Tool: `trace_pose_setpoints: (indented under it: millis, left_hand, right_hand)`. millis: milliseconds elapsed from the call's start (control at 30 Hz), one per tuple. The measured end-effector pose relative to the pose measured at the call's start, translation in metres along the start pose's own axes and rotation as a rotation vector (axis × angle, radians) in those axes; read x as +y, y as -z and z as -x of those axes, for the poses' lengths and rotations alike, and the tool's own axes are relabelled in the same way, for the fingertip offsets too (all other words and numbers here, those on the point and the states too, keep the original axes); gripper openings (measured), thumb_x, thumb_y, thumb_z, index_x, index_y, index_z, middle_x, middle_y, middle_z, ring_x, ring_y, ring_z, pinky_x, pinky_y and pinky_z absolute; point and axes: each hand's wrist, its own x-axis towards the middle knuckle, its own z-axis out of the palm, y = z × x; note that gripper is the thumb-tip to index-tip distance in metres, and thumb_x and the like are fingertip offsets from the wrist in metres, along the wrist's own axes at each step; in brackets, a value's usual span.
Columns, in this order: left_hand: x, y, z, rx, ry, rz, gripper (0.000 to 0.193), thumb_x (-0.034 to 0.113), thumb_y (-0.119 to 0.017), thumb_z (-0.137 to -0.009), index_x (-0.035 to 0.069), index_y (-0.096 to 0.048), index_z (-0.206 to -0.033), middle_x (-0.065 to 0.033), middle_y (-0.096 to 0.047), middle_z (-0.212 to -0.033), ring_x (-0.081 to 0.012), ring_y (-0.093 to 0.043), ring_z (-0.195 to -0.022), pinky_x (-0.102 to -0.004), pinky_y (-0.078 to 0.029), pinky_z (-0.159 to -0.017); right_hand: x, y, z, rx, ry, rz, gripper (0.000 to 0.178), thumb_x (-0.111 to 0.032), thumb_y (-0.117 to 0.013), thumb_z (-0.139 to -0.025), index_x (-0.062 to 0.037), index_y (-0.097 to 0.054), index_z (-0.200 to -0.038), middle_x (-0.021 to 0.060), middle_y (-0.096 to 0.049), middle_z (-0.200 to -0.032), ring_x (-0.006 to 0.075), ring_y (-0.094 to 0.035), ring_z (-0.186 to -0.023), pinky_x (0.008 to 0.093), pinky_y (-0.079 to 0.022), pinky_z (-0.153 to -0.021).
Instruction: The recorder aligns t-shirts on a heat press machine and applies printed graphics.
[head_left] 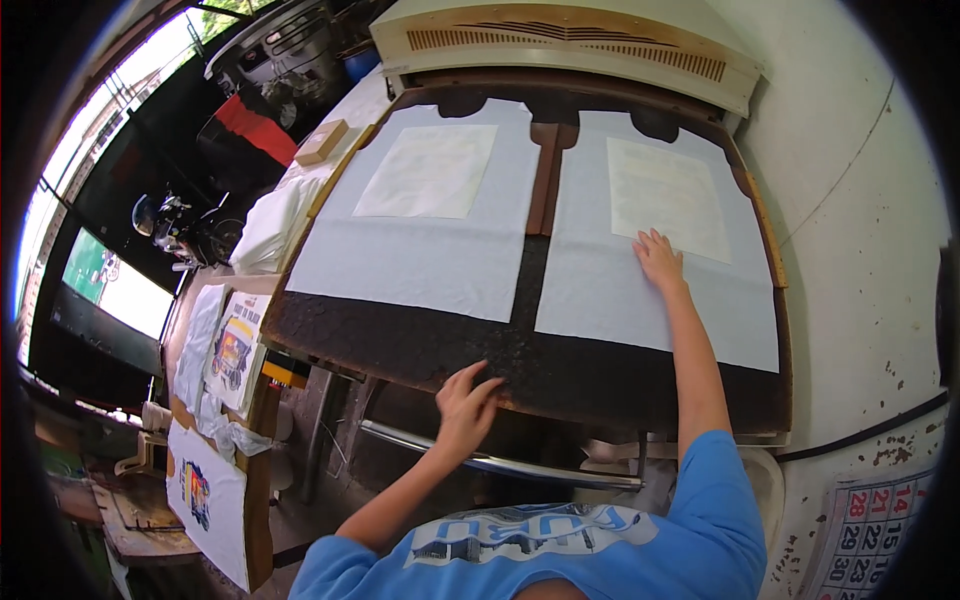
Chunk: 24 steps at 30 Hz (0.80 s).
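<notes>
Two pale, shirt-shaped cloth panels lie flat side by side on a dark, worn press bed (390,335). On the left panel (420,265) rests a cream rectangular sheet (428,172); a similar sheet (665,190) lies on the right panel (605,285). My right hand (660,262) reaches over the right panel, its fingers stretched out onto the lower edge of that sheet. Close to the front edge of the bed is my left hand (466,412), fingers apart and holding nothing. A brown strip (545,180) runs between the two panels.
A cream vented hood (570,40) spans the far edge. White folded cloths (275,228) and a small cardboard box (321,142) sit along the left. Printed shirts (232,350) lie nearer. A metal bar (500,466) runs below the front edge; a wall (840,200) stands at right.
</notes>
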Motion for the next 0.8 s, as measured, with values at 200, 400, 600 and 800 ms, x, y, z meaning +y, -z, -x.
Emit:
trace_pose_setpoints:
  millis: [200, 400, 600, 800]
  left_hand:
    - [-0.024, 0.069, 0.09, 0.128, 0.358, -0.141, 0.026, 0.002, -0.056, -0.072, 0.01, -0.061, -0.096, -0.0101, -0.048, -0.117, -0.0282, -0.042, -0.109, -0.0385, -0.029, -0.092]
    - [-0.029, 0.076, 0.092, 0.212, 0.27, -0.121, 0.026, 0.001, -0.056, -0.072, 0.01, -0.061, -0.096, -0.0084, -0.049, -0.116, -0.0278, -0.044, -0.107, -0.0394, -0.03, -0.091]
    - [-0.057, 0.069, 0.069, 0.209, 0.074, 0.01, 0.023, 0.001, -0.055, -0.07, 0.007, -0.06, -0.091, -0.008, -0.053, -0.108, -0.0272, -0.048, -0.1, -0.0369, -0.036, -0.084]
    - [-0.093, 0.052, 0.072, 0.163, 0.028, 0.048, 0.015, 0.004, -0.054, -0.073, 0.005, -0.06, -0.087, -0.008, -0.058, -0.091, -0.0251, -0.056, -0.083, -0.0337, -0.044, -0.072]
  right_hand:
    - [-0.008, 0.002, 0.006, -0.014, -0.004, 0.026, 0.05, -0.048, -0.035, -0.088, -0.021, -0.04, -0.129, 0.0044, -0.026, -0.141, 0.0261, -0.023, -0.13, 0.0567, -0.018, -0.1]
    - [-0.04, -0.017, 0.046, 0.365, 0.249, -0.06, 0.041, -0.032, -0.047, -0.086, -0.0105, -0.048, -0.121, 0.0114, -0.039, -0.131, 0.028, -0.037, -0.12, 0.0521, -0.028, -0.095]
    - [-0.139, -0.012, 0.221, 0.521, 0.604, -0.44, 0.016, -0.008, -0.056, -0.079, -0.0032, -0.061, -0.094, 0.0126, -0.059, -0.102, 0.029, -0.054, -0.096, 0.036, -0.039, -0.084]
    - [-0.113, -0.048, 0.369, 0.568, 0.184, -0.5, 0.012, 0.0, -0.052, -0.078, -0.0017, -0.061, -0.086, 0.0118, -0.059, -0.082, 0.0271, -0.057, -0.073, 0.0336, -0.045, -0.067]
